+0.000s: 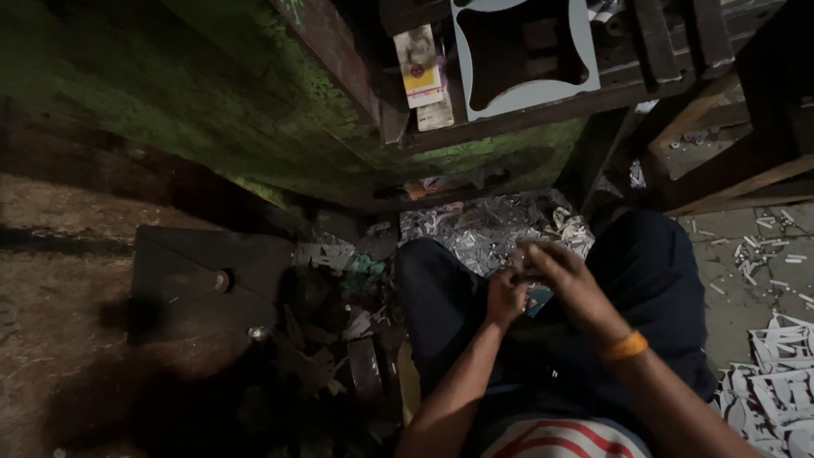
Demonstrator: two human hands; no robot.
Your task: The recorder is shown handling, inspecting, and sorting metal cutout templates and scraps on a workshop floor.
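I sit with my knees in dark trousers under me, and both hands meet over my lap. My left hand (505, 297) is closed around something small that I cannot make out. My right hand (560, 273), with an orange band (626, 346) on its wrist, curls its fingers over the same spot, touching the left hand. Just beyond my hands lies a pile of small silvery metal scraps (483, 227) on the floor. What my fingers hold is hidden and dim.
A big green, worn machine body (254, 102) rises ahead. A flat metal sheet with a four-lobed cut-out (585, 51) lies on its dark bed. A dark plate with a bolt (212, 280) is at left. White punched scrap strips (776, 382) litter the floor at right.
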